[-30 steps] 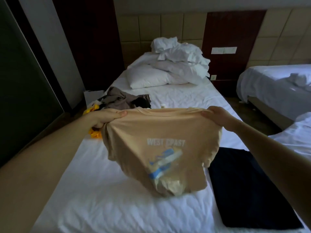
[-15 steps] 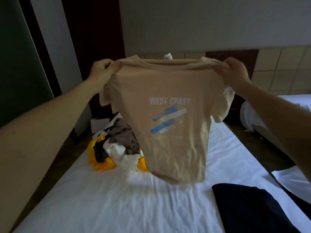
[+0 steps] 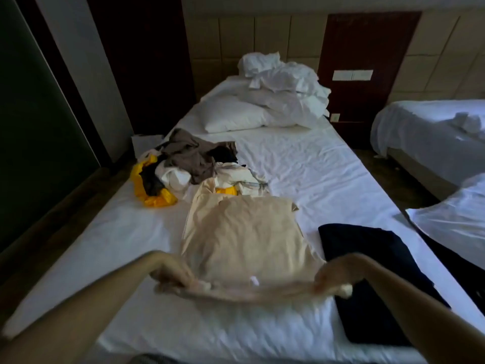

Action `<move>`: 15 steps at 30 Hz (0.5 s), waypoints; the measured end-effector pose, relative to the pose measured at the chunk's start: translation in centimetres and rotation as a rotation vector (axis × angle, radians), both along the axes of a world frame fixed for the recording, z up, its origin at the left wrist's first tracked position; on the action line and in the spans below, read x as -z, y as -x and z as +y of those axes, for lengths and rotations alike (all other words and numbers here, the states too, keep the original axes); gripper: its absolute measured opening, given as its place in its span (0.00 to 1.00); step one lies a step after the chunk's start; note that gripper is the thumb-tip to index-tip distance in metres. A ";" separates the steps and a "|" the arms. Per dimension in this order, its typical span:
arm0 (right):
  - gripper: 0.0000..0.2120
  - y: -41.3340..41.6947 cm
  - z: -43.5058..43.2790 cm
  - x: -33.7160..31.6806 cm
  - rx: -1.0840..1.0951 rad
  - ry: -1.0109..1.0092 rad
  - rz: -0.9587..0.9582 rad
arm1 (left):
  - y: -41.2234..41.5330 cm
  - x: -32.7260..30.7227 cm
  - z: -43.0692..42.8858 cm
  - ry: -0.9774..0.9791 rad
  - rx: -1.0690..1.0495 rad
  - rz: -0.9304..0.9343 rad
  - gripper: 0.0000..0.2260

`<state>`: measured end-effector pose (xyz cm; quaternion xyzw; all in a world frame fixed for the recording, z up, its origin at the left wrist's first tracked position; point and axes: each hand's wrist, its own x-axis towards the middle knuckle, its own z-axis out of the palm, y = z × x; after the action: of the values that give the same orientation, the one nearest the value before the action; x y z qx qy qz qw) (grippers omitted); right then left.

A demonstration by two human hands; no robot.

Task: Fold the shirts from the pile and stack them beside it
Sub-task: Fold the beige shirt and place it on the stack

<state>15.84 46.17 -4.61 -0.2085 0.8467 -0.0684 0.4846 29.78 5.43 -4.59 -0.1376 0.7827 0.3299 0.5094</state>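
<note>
Dim bedroom from the head camera: a white-sheeted bed [image 3: 301, 164] running away toward a padded headboard wall, with a white pillow [image 3: 231, 114] and crumpled white bedding [image 3: 283, 80] heaped at the far end. On the left half of the sheet, past the middle, a loose pile of clothes [image 3: 189, 164] in brown, black, white and yellow. Just in front of that pile and touching its near edge, a beige shirt [image 3: 246, 232] spread on the sheet, its body mostly flat and creased. Near edge of the shirt raised slightly off the sheet and stretched between both hands. Left hand [image 3: 173, 271] at the left end of that edge, fingers curled, pinching the fabric. Right hand [image 3: 336, 274] at the right end, apparently pinching likewise, though too blurred for exact finger placement. Just beside the beige shirt on the right, a dark folded shirt [image 3: 367, 271] lying flat near the bed's right edge, partly under the right forearm. Further right, across a strip of floor, a second bed [image 3: 425, 132] with white covers.
</note>
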 end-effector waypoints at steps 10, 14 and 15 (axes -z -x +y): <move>0.14 0.6 -2.8 6.2 0.617 0.611 0.129 | 2.5 5.9 0.4 0.078 -0.381 0.545 0.06; 0.07 1.7 -4.4 7.8 0.737 0.609 0.451 | 3.8 7.9 0.0 0.411 -0.597 0.553 0.17; 0.07 1.7 -4.6 8.3 0.737 0.607 0.428 | 3.8 8.4 0.0 0.430 -0.641 0.522 0.22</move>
<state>14.12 41.61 -12.94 -0.0372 0.8862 -0.4324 0.1622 26.01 5.43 -13.04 -0.3874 0.8534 0.3247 0.1276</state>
